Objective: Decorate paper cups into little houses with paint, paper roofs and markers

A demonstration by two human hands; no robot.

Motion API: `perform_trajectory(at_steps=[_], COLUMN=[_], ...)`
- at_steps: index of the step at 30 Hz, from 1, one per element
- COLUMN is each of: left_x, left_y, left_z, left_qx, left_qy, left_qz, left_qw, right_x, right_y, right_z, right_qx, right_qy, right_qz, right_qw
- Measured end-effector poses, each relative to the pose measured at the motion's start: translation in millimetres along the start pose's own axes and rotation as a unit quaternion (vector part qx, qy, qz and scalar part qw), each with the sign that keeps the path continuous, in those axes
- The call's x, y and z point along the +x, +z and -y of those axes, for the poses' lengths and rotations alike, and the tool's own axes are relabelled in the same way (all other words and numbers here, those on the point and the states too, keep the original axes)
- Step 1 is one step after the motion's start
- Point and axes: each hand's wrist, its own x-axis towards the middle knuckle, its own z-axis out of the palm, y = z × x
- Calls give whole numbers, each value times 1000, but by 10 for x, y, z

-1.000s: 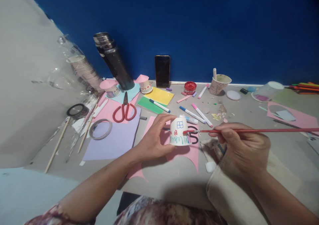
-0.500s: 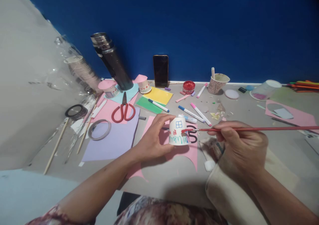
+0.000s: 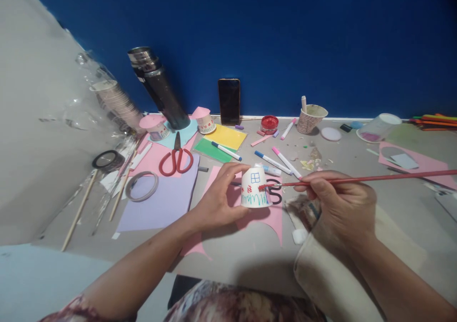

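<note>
My left hand (image 3: 223,196) grips an upside-down white paper cup (image 3: 255,200) between thumb and fingers, above pink paper (image 3: 273,222). On the cup are a blue window drawing, red dabs and green-blue grass strokes. My right hand (image 3: 344,208) holds a long red paintbrush (image 3: 378,178) like a pencil. The brush's red-coated tip touches the cup's side, just below and right of the window. Behind the cup, dark-handled scissors (image 3: 276,198) lie partly hidden. An open jar of red paint (image 3: 269,124) stands farther back.
Red-handled scissors (image 3: 176,162), a tape roll (image 3: 142,186) and purple paper (image 3: 157,215) lie left. Two small cup houses with pink roofs (image 3: 202,112) stand near a dark flask (image 3: 162,93). Several markers (image 3: 273,162) lie behind the cup. A phone (image 3: 229,101) leans on the blue wall.
The brush's rear end has swung upward a little, and my right hand has shifted slightly left. Its tip stays on the cup, which my left hand keeps in nearly the same place.
</note>
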Motion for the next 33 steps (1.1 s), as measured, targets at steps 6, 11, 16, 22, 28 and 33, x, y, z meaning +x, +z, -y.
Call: perform_trajectory(at_steps=[6, 11, 16, 22, 28, 33], left_x=[2, -1, 3, 6, 7, 12], left_y=[-9, -7, 1, 3, 2, 5], left_z=[-16, -13, -9, -11, -7, -15], left_qx=[-16, -17, -22, -22, -19, -18], left_qy=[-9, -12, -10, -6, -4, -10], left_qz=[4, 4, 2, 6, 7, 7], left_qw=[1000, 1000, 1000, 1000, 1000, 1000], right_x=[-19, -9, 1, -9, 2, -3], right_y=[-10, -8, -14, -11, -19, -13], right_z=[-39, -26, -44, -43, -37, -38], right_qx=[15, 6, 4, 9, 21, 27], right_qy=[31, 18, 12, 4, 15, 21], right_qz=[-38, -19, -28, -21, -11, -14], right_qw=[999, 1000, 1000, 1000, 1000, 999])
